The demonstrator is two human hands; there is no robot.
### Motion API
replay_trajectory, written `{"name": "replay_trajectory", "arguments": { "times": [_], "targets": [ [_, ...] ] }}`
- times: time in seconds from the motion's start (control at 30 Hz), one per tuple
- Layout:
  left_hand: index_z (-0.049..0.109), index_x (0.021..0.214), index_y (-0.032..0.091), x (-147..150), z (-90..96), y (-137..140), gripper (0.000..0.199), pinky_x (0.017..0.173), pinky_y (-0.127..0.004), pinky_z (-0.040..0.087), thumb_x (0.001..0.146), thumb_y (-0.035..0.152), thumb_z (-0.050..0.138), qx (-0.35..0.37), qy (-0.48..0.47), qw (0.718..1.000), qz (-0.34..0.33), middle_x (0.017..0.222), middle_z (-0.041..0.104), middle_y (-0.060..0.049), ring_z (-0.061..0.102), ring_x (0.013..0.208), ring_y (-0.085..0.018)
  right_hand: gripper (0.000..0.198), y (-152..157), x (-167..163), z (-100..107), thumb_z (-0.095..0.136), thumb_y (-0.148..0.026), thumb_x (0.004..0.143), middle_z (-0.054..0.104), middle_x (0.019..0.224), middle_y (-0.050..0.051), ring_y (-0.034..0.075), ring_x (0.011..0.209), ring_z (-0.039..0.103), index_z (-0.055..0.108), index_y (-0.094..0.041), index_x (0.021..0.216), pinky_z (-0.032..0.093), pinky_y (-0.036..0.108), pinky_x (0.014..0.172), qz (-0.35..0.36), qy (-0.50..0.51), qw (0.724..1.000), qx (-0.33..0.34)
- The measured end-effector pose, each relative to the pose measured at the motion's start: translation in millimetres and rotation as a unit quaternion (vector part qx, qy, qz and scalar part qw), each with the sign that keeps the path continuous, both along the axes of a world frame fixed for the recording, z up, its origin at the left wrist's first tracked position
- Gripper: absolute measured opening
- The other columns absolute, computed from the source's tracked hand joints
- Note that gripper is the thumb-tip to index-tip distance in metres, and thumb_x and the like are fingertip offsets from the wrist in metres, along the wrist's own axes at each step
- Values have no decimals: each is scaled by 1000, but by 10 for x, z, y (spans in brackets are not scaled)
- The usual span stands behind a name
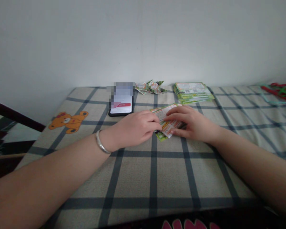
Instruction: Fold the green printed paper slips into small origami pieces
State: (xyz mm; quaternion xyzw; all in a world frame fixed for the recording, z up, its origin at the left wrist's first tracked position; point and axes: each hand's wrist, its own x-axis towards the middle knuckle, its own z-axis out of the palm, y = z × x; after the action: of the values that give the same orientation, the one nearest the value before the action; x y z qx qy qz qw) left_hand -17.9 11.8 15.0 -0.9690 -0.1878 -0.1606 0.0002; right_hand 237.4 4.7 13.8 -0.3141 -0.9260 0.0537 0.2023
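A printed green-and-white leaflet [165, 133] lies on the checked cloth between my hands, partly folded, with one layer slanting over another. My left hand [140, 127], a silver bangle at its wrist, has its fingers curled together on the left edge of the paper. From the other side my right hand [193, 123] grips the leaflet, fingers pressing its upper part and thumb at the lower edge. Both hands hide parts of the paper.
Behind my left hand lies a phone [121, 109], partly pixelated. Folded pointed paper pieces [154, 86] sit by the wall, beside a stack of leaflets [193, 91]. A bear figure [68, 121] is at left; red and green items [282, 93] lie far right.
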Motion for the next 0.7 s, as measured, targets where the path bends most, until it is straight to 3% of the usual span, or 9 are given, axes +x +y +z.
{"name": "replay_trajectory", "arguments": {
  "times": [0.2,0.37,0.7],
  "targets": [
    [65,107,13,8,-32,-10,23,100,-37,48,88,11,53,15,-21,999,20,106,68,-7,61,105,-21,42,-2,12,25,67,-44,85,66,117,12,27,108,60,67,-17,117,47,44,97,1,-15,1000,-5],
    [60,123,9,33,-45,-57,35,104,-42,47,89,16,54,32,-31,994,102,124,62,-14,57,116,-26,48,-10,9,49,68,-46,84,65,120,12,27,110,58,64,-18,122,46,44,98,-8,-17,1000,-11],
    [67,106,15,93,-61,-46,21,106,-42,45,87,14,59,-46,-76,991,99,114,68,-7,57,115,-22,38,-35,15,99,72,-40,80,65,104,8,25,100,59,58,-21,109,47,40,87,-20,-2,998,-54]
  ]
}}
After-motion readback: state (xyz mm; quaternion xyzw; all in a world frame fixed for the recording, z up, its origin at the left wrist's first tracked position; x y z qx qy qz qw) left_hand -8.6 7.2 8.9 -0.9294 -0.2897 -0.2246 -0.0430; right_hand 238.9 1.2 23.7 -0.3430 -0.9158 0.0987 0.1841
